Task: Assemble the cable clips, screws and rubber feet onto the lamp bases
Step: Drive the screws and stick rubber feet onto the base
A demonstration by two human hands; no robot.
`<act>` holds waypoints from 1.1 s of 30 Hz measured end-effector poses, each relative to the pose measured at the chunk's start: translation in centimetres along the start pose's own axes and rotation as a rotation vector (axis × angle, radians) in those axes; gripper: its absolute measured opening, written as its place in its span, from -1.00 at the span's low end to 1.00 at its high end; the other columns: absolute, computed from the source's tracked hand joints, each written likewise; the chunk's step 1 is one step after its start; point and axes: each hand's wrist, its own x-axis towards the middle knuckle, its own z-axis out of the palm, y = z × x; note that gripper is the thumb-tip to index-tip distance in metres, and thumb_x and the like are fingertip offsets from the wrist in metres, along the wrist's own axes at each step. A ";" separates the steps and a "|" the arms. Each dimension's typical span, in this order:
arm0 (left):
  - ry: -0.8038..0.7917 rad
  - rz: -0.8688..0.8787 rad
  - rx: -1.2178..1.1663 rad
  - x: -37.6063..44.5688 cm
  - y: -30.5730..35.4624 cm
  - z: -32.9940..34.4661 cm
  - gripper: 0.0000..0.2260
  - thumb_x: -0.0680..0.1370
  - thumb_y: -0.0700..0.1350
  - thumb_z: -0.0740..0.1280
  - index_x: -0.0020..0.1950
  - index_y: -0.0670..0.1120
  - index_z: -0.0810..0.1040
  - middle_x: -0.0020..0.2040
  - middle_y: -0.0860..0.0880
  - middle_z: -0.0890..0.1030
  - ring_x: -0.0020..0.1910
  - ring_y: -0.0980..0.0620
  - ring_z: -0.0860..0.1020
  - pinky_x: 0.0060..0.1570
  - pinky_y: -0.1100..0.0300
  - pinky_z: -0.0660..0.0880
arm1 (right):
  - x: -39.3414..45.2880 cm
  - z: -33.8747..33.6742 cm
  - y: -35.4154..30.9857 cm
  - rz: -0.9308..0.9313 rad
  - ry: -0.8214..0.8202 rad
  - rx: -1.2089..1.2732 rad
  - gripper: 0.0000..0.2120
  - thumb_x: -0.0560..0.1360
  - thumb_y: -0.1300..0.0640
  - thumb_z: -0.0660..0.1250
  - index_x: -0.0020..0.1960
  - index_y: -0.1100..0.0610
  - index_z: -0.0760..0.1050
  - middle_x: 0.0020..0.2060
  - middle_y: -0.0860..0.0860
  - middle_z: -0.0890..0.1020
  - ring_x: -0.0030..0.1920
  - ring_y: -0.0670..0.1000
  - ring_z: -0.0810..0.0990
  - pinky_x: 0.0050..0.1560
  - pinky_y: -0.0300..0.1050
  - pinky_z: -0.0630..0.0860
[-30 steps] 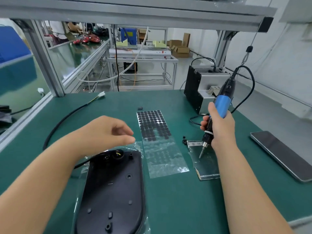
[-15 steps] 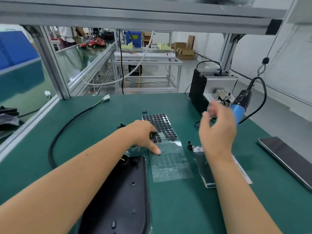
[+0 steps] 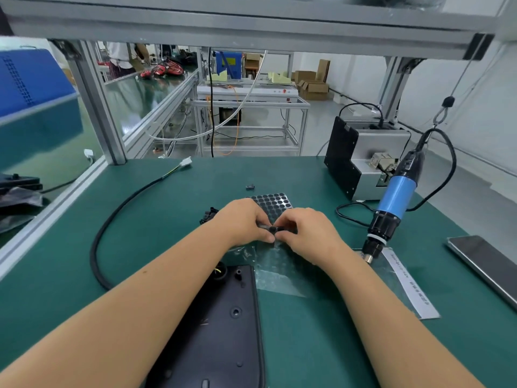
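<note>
Both hands meet over the sheet of rubber feet, picking at one small black foot

The left hand [image 3: 243, 222] and right hand [image 3: 306, 233] sit fingertip to fingertip on the foot sheet [image 3: 272, 204], fingers curled, pinching a rubber foot [image 3: 272, 228] between them; whether it has come off the backing I cannot tell. The sheet lies on the green table [image 3: 156, 208], its far rows of black dots showing past the knuckles, its clear near end beside the lamp base [image 3: 218, 326]. The base lies flat under the left forearm, its cable [image 3: 112, 222] looping away to the left. A lone black clip [image 3: 249, 187] lies beyond the sheet, another black part [image 3: 208, 215] just left of the left hand. The blue screwdriver [image 3: 394, 203] hangs free on the right, in front of the screw feeder [image 3: 361, 155]; a phone [image 3: 484, 264] lies at far right
</note>
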 end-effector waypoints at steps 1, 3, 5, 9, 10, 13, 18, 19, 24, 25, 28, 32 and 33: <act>-0.002 0.002 -0.005 0.0 0.0 0.0 -0.81 0.41 0.06 0.51 -0.03 0.03 0.70 -0.10 0.01 0.67 -0.05 -0.01 0.59 0.01 0.06 0.55 | 0.0 0.1 0.0 0.008 0.004 0.017 -0.89 0.46 0.05 0.43 -0.01 -0.04 0.61 -0.19 -0.18 0.58 -0.09 -0.10 0.49 -0.13 -0.18 0.38; -0.003 0.002 -0.001 0.0 0.0 0.0 -0.86 0.42 0.04 0.51 -0.08 0.03 0.70 -0.14 0.01 0.67 -0.07 0.00 0.59 -0.01 0.08 0.55 | 0.0 0.0 0.1 0.029 -0.001 0.060 -0.89 0.45 0.06 0.44 -0.02 -0.03 0.63 -0.24 -0.20 0.55 -0.16 -0.13 0.51 -0.19 -0.27 0.37; -0.006 -0.003 0.008 0.0 0.1 0.0 -0.84 0.42 0.05 0.50 -0.05 0.02 0.70 -0.10 0.01 0.67 -0.04 0.00 0.58 0.01 0.06 0.55 | 0.0 -0.2 0.2 0.044 -0.029 0.096 -0.89 0.47 0.08 0.41 -0.01 -0.02 0.65 -0.24 -0.20 0.56 -0.16 -0.13 0.53 -0.17 -0.31 0.40; -0.012 -0.006 0.019 0.0 0.1 0.0 -0.75 0.43 0.05 0.50 0.05 0.01 0.69 -0.05 0.06 0.65 -0.02 0.04 0.56 0.03 0.09 0.53 | 0.0 -0.4 0.2 0.064 -0.048 0.121 -0.88 0.50 0.11 0.37 -0.01 0.00 0.66 -0.22 -0.17 0.60 -0.15 -0.13 0.56 -0.12 -0.29 0.43; -0.014 -0.004 0.021 0.1 0.1 0.0 -0.75 0.43 0.05 0.50 0.06 0.01 0.68 -0.06 0.06 0.64 -0.02 0.04 0.55 0.03 0.10 0.53 | 0.0 -0.4 0.1 0.074 -0.039 0.124 -0.90 0.50 0.11 0.38 -0.03 -0.01 0.66 -0.23 -0.17 0.60 -0.15 -0.13 0.56 -0.12 -0.27 0.44; -0.015 0.001 0.030 0.1 0.0 0.0 -0.73 0.43 0.04 0.50 0.10 0.00 0.67 0.00 0.06 0.64 -0.03 0.06 0.53 0.04 0.12 0.52 | 0.2 -0.4 -0.1 0.092 -0.026 0.127 -0.93 0.48 0.12 0.40 -0.13 -0.05 0.61 -0.25 -0.17 0.59 -0.16 -0.11 0.57 -0.11 -0.23 0.47; -0.026 0.002 0.053 0.2 0.1 0.0 -0.73 0.45 0.03 0.48 0.12 0.00 0.67 0.06 0.04 0.65 -0.04 0.07 0.51 0.04 0.12 0.51 | 0.3 -0.4 -0.3 0.096 -0.044 0.110 -0.86 0.47 0.13 0.40 -0.19 -0.09 0.52 -0.26 -0.18 0.58 -0.17 -0.10 0.56 -0.11 -0.21 0.49; -0.028 0.003 0.055 0.2 0.1 -0.1 -0.73 0.46 0.03 0.48 0.12 0.00 0.67 0.07 0.04 0.65 -0.03 0.07 0.52 0.06 0.10 0.52 | 0.3 -0.4 -0.4 0.098 -0.040 0.104 -0.86 0.47 0.12 0.40 -0.19 -0.09 0.52 -0.26 -0.18 0.58 -0.17 -0.10 0.56 -0.10 -0.19 0.50; -0.042 0.004 0.083 0.2 0.2 -0.2 -0.74 0.47 0.04 0.46 0.13 0.01 0.66 0.09 0.04 0.64 0.05 0.03 0.54 0.11 0.02 0.53 | 0.2 -0.4 -0.6 0.096 0.000 0.082 -0.86 0.44 0.12 0.42 -0.21 -0.09 0.52 -0.30 -0.20 0.56 -0.18 -0.10 0.56 -0.12 -0.15 0.53; -0.042 0.004 0.082 0.2 0.2 -0.2 -0.74 0.47 0.04 0.46 0.13 0.02 0.66 0.09 0.04 0.64 0.04 0.03 0.54 0.12 0.02 0.53 | 0.1 -0.5 -0.6 0.095 0.007 0.083 -0.85 0.43 0.11 0.42 -0.22 -0.10 0.51 -0.30 -0.20 0.56 -0.18 -0.10 0.57 -0.12 -0.14 0.53; -0.041 -0.001 0.073 0.2 0.1 -0.2 -0.76 0.47 0.03 0.47 0.11 0.02 0.67 0.07 0.05 0.64 0.03 0.04 0.54 0.11 0.01 0.53 | 0.1 -0.5 -0.6 0.096 0.023 0.086 -0.81 0.42 0.11 0.43 -0.27 -0.12 0.48 -0.32 -0.21 0.56 -0.19 -0.12 0.57 -0.13 -0.14 0.54; -0.041 -0.007 0.066 0.2 0.2 -0.2 -0.76 0.46 0.03 0.47 0.10 0.01 0.67 0.08 0.06 0.64 0.06 0.04 0.55 0.12 0.01 0.52 | 0.3 -0.7 -0.7 0.113 0.004 0.100 -0.81 0.41 0.11 0.43 -0.28 -0.11 0.49 -0.33 -0.22 0.55 -0.24 -0.17 0.55 -0.16 -0.16 0.54; -0.042 -0.009 0.066 0.1 0.3 -0.2 -0.75 0.47 0.03 0.47 0.11 0.01 0.67 0.08 0.05 0.64 0.06 0.03 0.55 0.13 0.02 0.52 | 0.3 -0.7 -0.7 0.120 -0.002 0.105 -0.81 0.41 0.11 0.44 -0.29 -0.11 0.49 -0.34 -0.21 0.56 -0.24 -0.18 0.54 -0.18 -0.18 0.53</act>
